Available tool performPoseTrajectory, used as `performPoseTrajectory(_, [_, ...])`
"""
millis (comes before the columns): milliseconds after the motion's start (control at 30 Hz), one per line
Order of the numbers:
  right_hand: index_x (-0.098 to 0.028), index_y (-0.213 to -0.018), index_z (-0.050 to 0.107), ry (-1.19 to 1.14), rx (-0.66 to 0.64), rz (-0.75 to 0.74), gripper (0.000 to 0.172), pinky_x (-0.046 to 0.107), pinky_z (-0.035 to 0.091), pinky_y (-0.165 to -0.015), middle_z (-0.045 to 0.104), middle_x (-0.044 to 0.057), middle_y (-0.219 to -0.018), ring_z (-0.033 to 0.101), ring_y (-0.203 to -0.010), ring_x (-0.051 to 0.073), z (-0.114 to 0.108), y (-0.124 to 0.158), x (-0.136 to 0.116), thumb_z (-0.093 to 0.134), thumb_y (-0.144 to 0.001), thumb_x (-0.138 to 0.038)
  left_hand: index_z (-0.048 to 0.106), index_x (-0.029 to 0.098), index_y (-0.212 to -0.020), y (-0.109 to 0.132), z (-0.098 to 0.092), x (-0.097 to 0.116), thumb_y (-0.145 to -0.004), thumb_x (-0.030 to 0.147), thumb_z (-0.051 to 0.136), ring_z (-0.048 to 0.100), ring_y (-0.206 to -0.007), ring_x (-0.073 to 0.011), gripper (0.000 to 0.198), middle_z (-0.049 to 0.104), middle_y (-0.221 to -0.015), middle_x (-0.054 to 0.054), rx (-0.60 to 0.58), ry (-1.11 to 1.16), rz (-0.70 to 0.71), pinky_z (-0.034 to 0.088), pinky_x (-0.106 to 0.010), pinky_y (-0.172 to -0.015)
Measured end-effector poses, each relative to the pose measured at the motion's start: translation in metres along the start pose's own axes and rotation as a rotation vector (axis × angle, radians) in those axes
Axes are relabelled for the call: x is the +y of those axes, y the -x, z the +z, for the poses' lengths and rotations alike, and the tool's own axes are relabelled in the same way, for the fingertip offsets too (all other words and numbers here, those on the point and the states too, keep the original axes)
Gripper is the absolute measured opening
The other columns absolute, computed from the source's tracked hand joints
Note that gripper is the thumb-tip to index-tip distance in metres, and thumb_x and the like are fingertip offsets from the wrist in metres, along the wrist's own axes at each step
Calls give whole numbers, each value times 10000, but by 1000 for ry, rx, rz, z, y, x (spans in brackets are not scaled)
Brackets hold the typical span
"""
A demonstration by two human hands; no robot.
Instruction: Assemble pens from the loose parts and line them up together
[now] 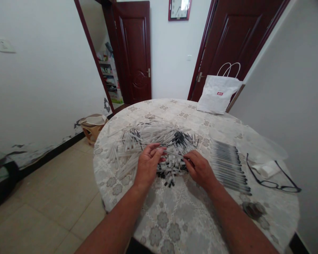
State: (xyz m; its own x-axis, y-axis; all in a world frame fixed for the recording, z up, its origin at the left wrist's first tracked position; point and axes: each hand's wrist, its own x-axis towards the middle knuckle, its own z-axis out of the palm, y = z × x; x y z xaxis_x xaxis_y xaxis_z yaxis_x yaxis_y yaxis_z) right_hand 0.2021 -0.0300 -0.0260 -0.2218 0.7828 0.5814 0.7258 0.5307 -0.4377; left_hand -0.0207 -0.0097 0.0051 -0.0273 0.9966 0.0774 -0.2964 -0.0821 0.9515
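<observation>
Action over the round desk: the left hand curls and pinches one end of a thin white tube, while the right hand closes on the other end. The white tube sits almost level between them, at the near edge of the heap of tubes, where small caps lie loose. Black refills lie at the heap's right edge. A neat row of pens lies well right of the heap, with glasses farther right. Good form, I'd say, is a light pinch near the ends with the tube straight so it doesn't bend.
</observation>
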Motion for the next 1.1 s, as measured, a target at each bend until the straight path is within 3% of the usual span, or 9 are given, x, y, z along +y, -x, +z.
performPoseTrajectory(233, [-227,-1116,666,-292,68,190,209,316,513,-746,676,62,-957,631,-820,197,-1,2,-2,561,-955,-309,675,167,-1002,-1,18,-10,-793,396,780,716,-869,-206,328,733,-1028,-96,-86,156,-174,609,-292,-649])
performPoseTrajectory(467, [-218,-1043,698,-846,-169,439,292,240,397,-486,649,-4,-737,504,-533,116,-5,9,12,757,-843,-422,640,153,-978,-3,30,-17,-828,333,775,723,-823,-177,270,727,-981,-93,-301,348,-357,609,-257,-628])
performPoseTrajectory(600, [-204,-958,698,-950,-136,499,293,222,374,-464,636,-20,-683,491,-504,100,-4,9,14,816,-788,-412,636,154,-992,-3,33,-19,-831,304,784,733,-806,-173,265,728,-963,-86,-405,360,-422,619,-255,-624])
performPoseTrajectory(867, [-209,-939,684,-870,-57,545,281,222,356,-448,569,-47,-597,470,-474,106,-7,1,16,765,-822,-451,605,146,-956,-7,34,-32,-862,301,764,751,-776,-176,241,741,-902,-71,-335,426,-447,637,-289,-676])
performPoseTrajectory(1000, [-209,-946,702,-392,-29,385,166,276,461,-614,652,4,-746,589,-651,153,-15,1,26,652,-915,-363,592,158,-981,-8,31,-29,-876,289,749,752,-770,-167,229,744,-898,-51,-289,467,-413,638,-289,-685])
performPoseTrajectory(1100, [-202,-985,714,-24,-124,208,117,318,475,-789,688,44,-898,633,-838,187,-16,3,32,631,-912,-240,566,172,-983,-9,29,-26,-879,318,746,756,-773,-172,253,744,-894,-44,-271,467,-385,637,-296,-687])
